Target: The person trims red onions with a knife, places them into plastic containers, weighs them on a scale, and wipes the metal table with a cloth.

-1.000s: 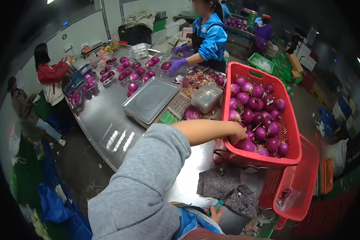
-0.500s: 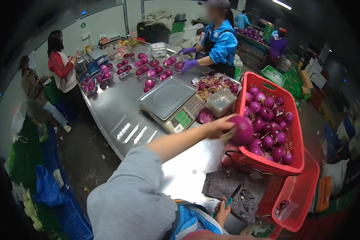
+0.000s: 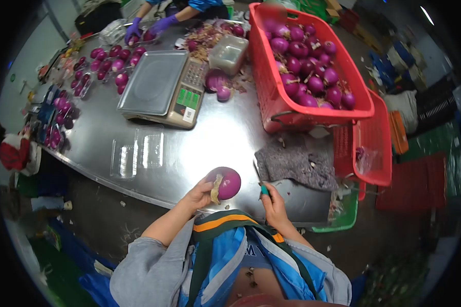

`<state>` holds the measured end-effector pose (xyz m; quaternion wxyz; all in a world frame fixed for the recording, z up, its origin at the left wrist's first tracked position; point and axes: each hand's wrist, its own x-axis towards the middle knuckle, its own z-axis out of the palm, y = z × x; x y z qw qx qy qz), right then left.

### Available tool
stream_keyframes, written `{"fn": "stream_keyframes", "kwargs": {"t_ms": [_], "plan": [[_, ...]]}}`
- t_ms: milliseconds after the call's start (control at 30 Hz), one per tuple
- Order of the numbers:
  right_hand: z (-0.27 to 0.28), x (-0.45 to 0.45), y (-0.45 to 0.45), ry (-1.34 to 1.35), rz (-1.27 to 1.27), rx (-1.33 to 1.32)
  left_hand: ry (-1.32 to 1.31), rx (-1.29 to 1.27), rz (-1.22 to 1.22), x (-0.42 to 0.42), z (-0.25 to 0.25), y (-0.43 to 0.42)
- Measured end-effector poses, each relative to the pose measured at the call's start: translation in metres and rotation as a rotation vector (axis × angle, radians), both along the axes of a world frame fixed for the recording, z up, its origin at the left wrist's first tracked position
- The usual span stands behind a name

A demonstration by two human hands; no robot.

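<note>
My left hand (image 3: 199, 196) is closed around a large red onion (image 3: 230, 183) in front of my body, over the near edge of the metal table (image 3: 189, 158). A strip of dry, pale skin hangs from the onion on the side by my fingers. To the right, my right hand (image 3: 275, 206) grips a small knife (image 3: 264, 190) by its green handle. The thin blade points away from me and up, apart from the onion. Just beyond the knife lies a crumpled grey cloth (image 3: 297, 162) with bits of debris on it.
A red crate (image 3: 271, 110) full of onions stands at the right, with another red crate (image 3: 381, 169) lower beside it. A scale (image 3: 151, 84), clear trays (image 3: 124, 158), a plastic tub (image 3: 228, 53) and onion skins (image 3: 205, 38) occupy the table. Across it, purple-gloved hands (image 3: 164, 24) handle packed onions.
My left hand has come back from the red crate's edge to my body with the onion in it. My view has tilted down. The knife remains in my right hand.
</note>
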<state>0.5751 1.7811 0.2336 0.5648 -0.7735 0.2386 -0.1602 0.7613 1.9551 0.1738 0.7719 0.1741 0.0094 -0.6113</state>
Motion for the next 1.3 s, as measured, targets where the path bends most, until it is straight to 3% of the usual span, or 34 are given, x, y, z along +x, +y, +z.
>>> {"fn": "stream_keyframes", "kwargs": {"t_ms": [67,167,233,300,333,367,433,500,567,633,733,767,833,900,967,1033,1100,1133,1200,1267,1300], "plan": [[0.019,0.003,0.008,-0.024,0.076,-0.256,-0.082,0.011,-0.007,-0.003,0.018,-0.004],[0.040,0.002,0.017,-0.001,0.110,-0.282,-0.191,0.028,0.021,-0.010,0.023,-0.009],[0.040,0.003,0.022,0.072,0.052,-0.176,0.009,0.108,0.056,-0.017,0.042,-0.011],[0.044,0.011,0.029,0.039,0.024,-0.088,-0.113,0.130,0.096,-0.023,0.050,-0.016],[0.046,0.018,0.035,-0.117,0.021,-0.267,-0.229,0.151,0.151,-0.026,0.052,-0.018],[0.043,0.022,0.039,-0.119,0.012,-0.269,-0.233,0.149,0.142,-0.026,0.052,-0.018],[0.033,0.027,0.042,-0.054,0.178,-0.669,-0.141,0.159,0.133,-0.026,0.052,-0.020],[0.032,0.034,0.038,-0.165,0.133,-0.693,-0.160,0.177,0.155,-0.028,0.056,-0.019],[0.034,0.035,0.031,-0.173,0.173,-0.799,-0.241,0.365,0.054,-0.027,0.060,-0.014],[0.029,0.046,0.016,-0.420,0.092,-0.444,-0.330,0.341,0.067,-0.032,0.060,-0.013],[0.038,0.057,-0.013,-0.174,-0.146,0.308,-0.456,0.210,-0.030,-0.029,0.074,-0.015],[0.038,0.058,-0.016,-0.173,-0.149,0.307,-0.454,0.209,-0.033,-0.027,0.079,-0.018],[0.039,0.061,-0.020,-0.234,-0.178,0.574,-0.378,0.220,-0.069,-0.021,0.086,-0.022],[0.041,0.058,-0.015,-0.170,-0.185,0.462,-0.376,0.209,-0.122,-0.017,0.083,-0.022],[0.039,0.051,-0.003,-0.244,-0.123,0.155,-0.132,0.162,-0.132,-0.020,0.083,-0.023],[0.048,0.036,0.000,-0.229,-0.162,0.123,-0.100,0.158,-0.132,-0.021,0.079,-0.024],[0.075,0.012,-0.002,-0.088,-0.131,-0.341,-0.074,0.150,-0.131,-0.020,0.076,-0.023],[0.075,0.007,0.003,-0.085,-0.132,-0.340,-0.197,0.207,-0.089,-0.018,0.074,-0.021],[0.074,-0.001,0.009,0.033,0.171,-0.727,-0.315,0.266,-0.057,-0.017,0.073,-0.020],[0.067,0.003,0.014,0.098,0.157,-0.664,-0.571,0.278,-0.023,-0.017,0.074,-0.021],[0.065,0.006,0.016,0.151,0.152,-0.609,-0.569,0.277,-0.037,-0.018,0.075,-0.022]]}}
